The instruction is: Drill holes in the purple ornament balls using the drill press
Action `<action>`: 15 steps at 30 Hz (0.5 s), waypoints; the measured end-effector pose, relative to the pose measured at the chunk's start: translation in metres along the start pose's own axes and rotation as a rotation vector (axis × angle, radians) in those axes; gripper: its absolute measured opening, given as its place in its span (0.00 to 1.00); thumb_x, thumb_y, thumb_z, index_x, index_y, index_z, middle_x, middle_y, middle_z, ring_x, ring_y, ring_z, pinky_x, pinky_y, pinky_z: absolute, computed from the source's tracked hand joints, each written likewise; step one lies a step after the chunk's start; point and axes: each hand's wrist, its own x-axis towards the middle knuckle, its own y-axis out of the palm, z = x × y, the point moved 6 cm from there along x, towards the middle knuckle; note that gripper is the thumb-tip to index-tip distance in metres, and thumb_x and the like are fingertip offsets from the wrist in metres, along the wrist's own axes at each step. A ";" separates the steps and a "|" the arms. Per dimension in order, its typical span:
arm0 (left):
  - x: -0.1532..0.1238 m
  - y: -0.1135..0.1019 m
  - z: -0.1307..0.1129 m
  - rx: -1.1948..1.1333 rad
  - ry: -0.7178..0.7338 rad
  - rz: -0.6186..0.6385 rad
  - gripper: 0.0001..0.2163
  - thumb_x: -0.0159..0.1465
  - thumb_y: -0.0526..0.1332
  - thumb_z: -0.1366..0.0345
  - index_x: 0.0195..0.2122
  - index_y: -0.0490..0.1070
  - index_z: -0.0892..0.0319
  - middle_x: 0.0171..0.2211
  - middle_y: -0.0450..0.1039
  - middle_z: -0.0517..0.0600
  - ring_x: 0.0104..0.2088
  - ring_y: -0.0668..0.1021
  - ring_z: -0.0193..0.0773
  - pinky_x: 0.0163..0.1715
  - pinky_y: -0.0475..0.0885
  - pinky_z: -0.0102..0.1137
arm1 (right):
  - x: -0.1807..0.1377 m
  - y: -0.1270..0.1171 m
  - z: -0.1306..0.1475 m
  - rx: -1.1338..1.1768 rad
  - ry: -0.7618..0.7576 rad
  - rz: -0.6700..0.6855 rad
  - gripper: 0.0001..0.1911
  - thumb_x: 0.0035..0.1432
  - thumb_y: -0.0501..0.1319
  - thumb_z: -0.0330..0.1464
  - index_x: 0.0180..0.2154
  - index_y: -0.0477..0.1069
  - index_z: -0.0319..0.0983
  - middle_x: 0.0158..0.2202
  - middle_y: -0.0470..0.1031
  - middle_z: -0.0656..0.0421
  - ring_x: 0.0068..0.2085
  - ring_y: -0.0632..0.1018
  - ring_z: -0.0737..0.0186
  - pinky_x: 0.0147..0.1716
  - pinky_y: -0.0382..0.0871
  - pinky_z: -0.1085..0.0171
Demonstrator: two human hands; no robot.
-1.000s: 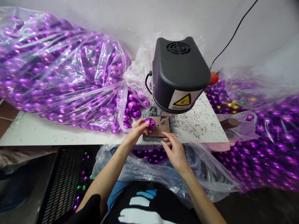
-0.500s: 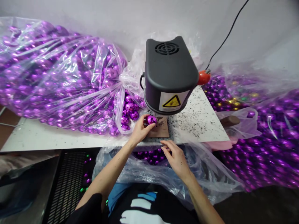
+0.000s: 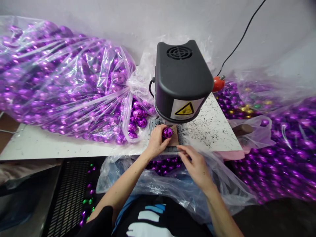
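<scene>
My left hand (image 3: 158, 140) is closed around a shiny purple faceted ball (image 3: 167, 132), just above a brown board (image 3: 174, 138) under the head of a black machine (image 3: 184, 79). The fingers hide the ball's left side. At the table's front edge, right of the board, my right hand (image 3: 194, 163) has its thumb and index finger drawn close together. Anything between those fingertips is too small to make out. Below the edge, an open clear plastic bag (image 3: 158, 184) lies across my lap, with purple balls (image 3: 164, 166) inside it.
A large tied clear bag (image 3: 61, 82) of purple balls covers the table's left side. Loose balls (image 3: 138, 115) spill beside it. Dark flakes are scattered over the white table (image 3: 209, 125). An orange-red knob (image 3: 218, 84) sticks out from the machine. More bagged balls (image 3: 278, 164) lie right.
My left hand has shifted right and slightly towards me with the ball. My right hand has also moved a little to the right, its fingers still close together.
</scene>
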 end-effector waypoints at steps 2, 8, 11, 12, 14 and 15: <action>-0.001 0.006 0.000 0.017 -0.058 -0.020 0.18 0.65 0.65 0.63 0.54 0.64 0.58 0.48 0.73 0.55 0.49 0.75 0.46 0.51 0.69 0.41 | 0.008 -0.026 0.014 0.011 -0.030 -0.094 0.14 0.65 0.59 0.40 0.48 0.76 0.44 0.44 0.80 0.56 0.43 0.81 0.63 0.45 0.76 0.63; 0.001 0.014 0.003 0.092 -0.149 -0.075 0.17 0.65 0.66 0.59 0.51 0.66 0.57 0.45 0.74 0.54 0.49 0.75 0.47 0.59 0.62 0.46 | 0.040 -0.104 0.079 0.034 -0.292 -0.569 0.15 0.64 0.62 0.38 0.52 0.75 0.45 0.46 0.79 0.55 0.45 0.81 0.61 0.45 0.78 0.58; 0.001 0.015 0.004 0.123 -0.136 -0.068 0.17 0.65 0.67 0.59 0.51 0.66 0.57 0.46 0.74 0.54 0.50 0.74 0.49 0.65 0.54 0.52 | 0.064 -0.125 0.113 -0.052 -0.430 -0.724 0.20 0.67 0.58 0.41 0.58 0.70 0.44 0.52 0.77 0.53 0.47 0.80 0.60 0.45 0.76 0.56; 0.001 0.015 0.004 0.128 -0.135 -0.066 0.17 0.65 0.67 0.59 0.51 0.66 0.56 0.46 0.74 0.54 0.51 0.74 0.49 0.66 0.53 0.53 | 0.076 -0.127 0.122 -0.117 -0.431 -0.692 0.21 0.68 0.56 0.43 0.58 0.69 0.44 0.53 0.76 0.53 0.49 0.79 0.60 0.46 0.75 0.56; 0.002 0.015 0.005 0.131 -0.139 -0.062 0.17 0.65 0.66 0.59 0.51 0.66 0.56 0.46 0.74 0.54 0.51 0.74 0.49 0.66 0.53 0.52 | 0.097 -0.124 0.134 -0.225 -0.409 -0.577 0.20 0.69 0.52 0.47 0.50 0.73 0.42 0.45 0.77 0.56 0.44 0.78 0.62 0.42 0.73 0.58; 0.002 0.015 0.005 0.130 -0.140 -0.062 0.17 0.65 0.66 0.59 0.52 0.66 0.56 0.46 0.74 0.54 0.51 0.74 0.49 0.66 0.54 0.52 | 0.106 -0.122 0.137 -0.247 -0.392 -0.523 0.21 0.69 0.50 0.48 0.44 0.74 0.42 0.38 0.76 0.58 0.38 0.77 0.64 0.38 0.71 0.60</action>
